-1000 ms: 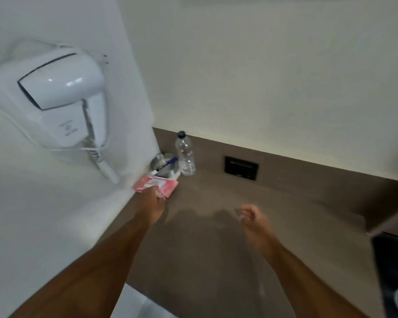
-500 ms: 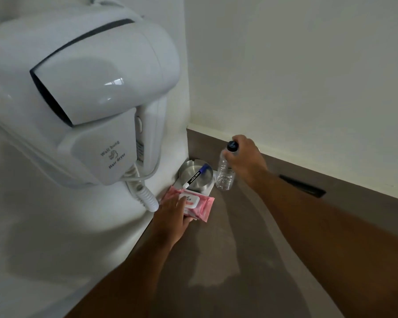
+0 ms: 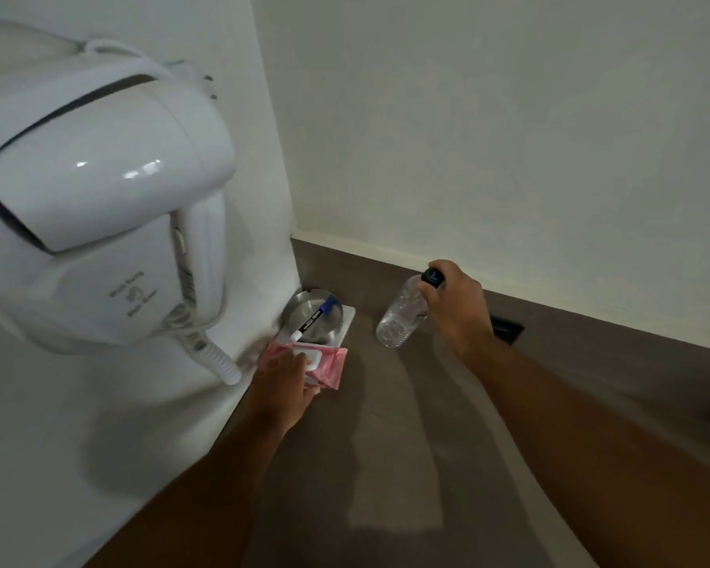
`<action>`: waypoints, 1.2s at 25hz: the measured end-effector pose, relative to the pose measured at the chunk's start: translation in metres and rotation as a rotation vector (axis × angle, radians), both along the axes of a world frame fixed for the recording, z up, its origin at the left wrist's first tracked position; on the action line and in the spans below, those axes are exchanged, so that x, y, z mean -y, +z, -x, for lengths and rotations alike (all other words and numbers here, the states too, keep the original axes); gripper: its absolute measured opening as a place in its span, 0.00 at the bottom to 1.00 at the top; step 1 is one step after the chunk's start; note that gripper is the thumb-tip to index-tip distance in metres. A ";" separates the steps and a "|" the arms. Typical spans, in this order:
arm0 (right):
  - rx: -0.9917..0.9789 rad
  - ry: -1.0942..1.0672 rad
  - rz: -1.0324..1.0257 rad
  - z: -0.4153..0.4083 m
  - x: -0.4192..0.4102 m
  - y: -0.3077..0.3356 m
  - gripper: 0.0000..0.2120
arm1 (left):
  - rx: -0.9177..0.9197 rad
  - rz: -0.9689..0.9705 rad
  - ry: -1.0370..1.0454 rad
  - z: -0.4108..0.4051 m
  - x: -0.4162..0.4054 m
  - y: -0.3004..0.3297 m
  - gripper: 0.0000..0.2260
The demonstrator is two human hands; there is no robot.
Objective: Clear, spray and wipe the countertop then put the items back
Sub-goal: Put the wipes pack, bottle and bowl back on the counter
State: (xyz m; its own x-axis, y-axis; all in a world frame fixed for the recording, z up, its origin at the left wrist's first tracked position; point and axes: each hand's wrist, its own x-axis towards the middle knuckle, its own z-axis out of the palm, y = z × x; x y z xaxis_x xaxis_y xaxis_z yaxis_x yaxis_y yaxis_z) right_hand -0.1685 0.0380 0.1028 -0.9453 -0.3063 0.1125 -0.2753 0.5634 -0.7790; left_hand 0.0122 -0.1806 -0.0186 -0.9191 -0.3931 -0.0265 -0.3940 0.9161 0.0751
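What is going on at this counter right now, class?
A person is clearing the corner of the counter. The right hand grips a clear bottle by its neck and has it tilted. The left hand rests on a pink wipes pack. A marker lies across a metal dish in the corner.
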 end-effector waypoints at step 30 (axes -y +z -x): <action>-0.089 -0.483 -0.877 0.034 -0.387 0.024 0.12 | -0.081 -0.085 -0.516 0.162 -0.240 -0.054 0.18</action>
